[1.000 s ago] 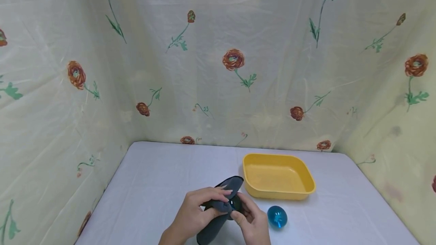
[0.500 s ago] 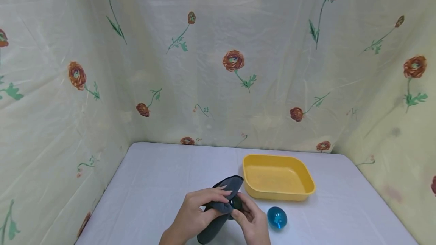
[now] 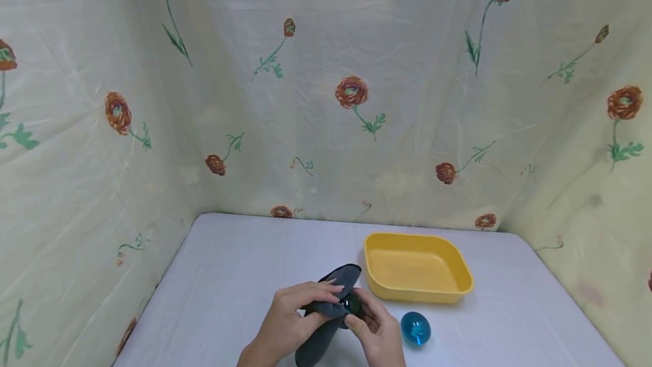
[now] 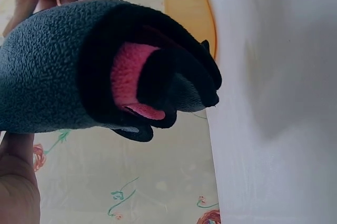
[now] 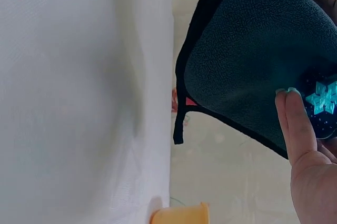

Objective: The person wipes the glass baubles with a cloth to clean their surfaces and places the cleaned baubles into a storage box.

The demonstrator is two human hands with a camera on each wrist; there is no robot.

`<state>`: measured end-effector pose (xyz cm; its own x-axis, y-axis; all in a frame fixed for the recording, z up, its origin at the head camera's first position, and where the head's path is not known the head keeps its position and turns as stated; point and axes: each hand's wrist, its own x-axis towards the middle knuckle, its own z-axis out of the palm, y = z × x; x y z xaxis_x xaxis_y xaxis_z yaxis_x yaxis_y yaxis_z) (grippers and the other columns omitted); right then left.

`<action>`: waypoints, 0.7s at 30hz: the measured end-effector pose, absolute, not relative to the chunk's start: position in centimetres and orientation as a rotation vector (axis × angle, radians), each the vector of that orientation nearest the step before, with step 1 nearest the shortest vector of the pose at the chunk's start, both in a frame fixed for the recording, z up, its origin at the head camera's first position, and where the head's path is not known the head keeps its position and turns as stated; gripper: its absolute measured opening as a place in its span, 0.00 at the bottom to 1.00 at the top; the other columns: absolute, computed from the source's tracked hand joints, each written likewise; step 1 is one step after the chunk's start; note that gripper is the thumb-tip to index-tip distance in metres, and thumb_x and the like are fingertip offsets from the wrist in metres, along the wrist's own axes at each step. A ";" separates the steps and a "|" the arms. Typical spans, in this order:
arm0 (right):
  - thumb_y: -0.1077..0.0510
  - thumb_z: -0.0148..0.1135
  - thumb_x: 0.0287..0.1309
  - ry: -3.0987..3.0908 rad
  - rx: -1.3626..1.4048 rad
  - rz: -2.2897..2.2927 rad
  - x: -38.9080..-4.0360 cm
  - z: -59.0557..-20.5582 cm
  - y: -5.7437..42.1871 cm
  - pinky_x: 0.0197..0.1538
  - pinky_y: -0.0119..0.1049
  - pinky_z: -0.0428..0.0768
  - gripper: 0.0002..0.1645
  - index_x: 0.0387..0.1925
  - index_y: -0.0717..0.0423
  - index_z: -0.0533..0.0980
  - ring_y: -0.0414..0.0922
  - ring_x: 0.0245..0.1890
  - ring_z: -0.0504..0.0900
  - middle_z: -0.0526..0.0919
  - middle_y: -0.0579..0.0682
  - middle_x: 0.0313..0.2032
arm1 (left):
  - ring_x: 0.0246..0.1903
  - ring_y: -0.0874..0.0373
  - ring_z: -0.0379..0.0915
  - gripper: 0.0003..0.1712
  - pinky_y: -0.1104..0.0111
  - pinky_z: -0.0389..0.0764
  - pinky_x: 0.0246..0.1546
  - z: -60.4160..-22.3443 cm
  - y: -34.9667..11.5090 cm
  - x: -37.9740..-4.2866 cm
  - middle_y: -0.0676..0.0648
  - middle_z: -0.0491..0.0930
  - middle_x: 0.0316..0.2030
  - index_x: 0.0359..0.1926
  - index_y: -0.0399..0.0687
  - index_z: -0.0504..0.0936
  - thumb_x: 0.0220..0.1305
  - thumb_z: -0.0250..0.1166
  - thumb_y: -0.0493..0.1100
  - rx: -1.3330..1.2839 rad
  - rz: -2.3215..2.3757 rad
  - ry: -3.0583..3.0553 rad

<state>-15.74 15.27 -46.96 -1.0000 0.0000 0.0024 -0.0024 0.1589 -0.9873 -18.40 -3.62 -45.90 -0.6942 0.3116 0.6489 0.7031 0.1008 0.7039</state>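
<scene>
My left hand grips a grey cloth with black edging, bunched over a dark, shiny ball. Fingers and thumb of my right hand hold that ball from the right, against the cloth. In the right wrist view a pale turquoise snowflake-like shape shows inside the ball, and the fabric drapes beside it. A pink inner side of the cloth shows in the left wrist view, where folds hide the ball. A clear blue ball sits on the table right of my right hand.
A yellow rectangular tray stands beyond the blue ball, right of centre. The white-covered table meets flower-printed curtains at the back and both sides.
Both hands stay nearly in place with the cloth and dark ball. A little more of the ball shows between the cloth and the right fingers. The head view has shifted slightly.
</scene>
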 end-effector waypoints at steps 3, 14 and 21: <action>0.47 0.64 0.64 -2.400 -0.011 2.022 -15.8 -47.0 15.2 0.55 0.35 0.83 0.37 0.67 0.61 0.68 0.53 0.57 0.82 0.78 0.63 0.62 | 0.53 0.54 0.83 0.08 0.67 0.82 0.55 -45.9 -3.7 -18.4 0.50 0.88 0.47 0.42 0.50 0.87 0.62 0.69 0.42 -0.997 -1.617 -2.047; 0.43 0.68 0.59 -2.430 -0.101 1.912 -16.9 -46.9 16.0 0.55 0.37 0.84 0.37 0.65 0.54 0.71 0.52 0.58 0.82 0.80 0.58 0.61 | 0.53 0.57 0.83 0.11 0.70 0.82 0.53 -46.1 -4.3 -18.3 0.54 0.87 0.49 0.43 0.53 0.88 0.60 0.70 0.36 -0.908 -1.616 -2.112; 0.49 0.70 0.59 -2.418 -0.106 1.810 -18.0 -46.2 16.9 0.55 0.34 0.83 0.33 0.64 0.50 0.72 0.50 0.58 0.82 0.80 0.54 0.60 | 0.52 0.57 0.83 0.13 0.70 0.81 0.54 -46.2 -4.8 -18.3 0.54 0.87 0.49 0.44 0.53 0.87 0.60 0.69 0.33 -0.898 -1.603 -2.124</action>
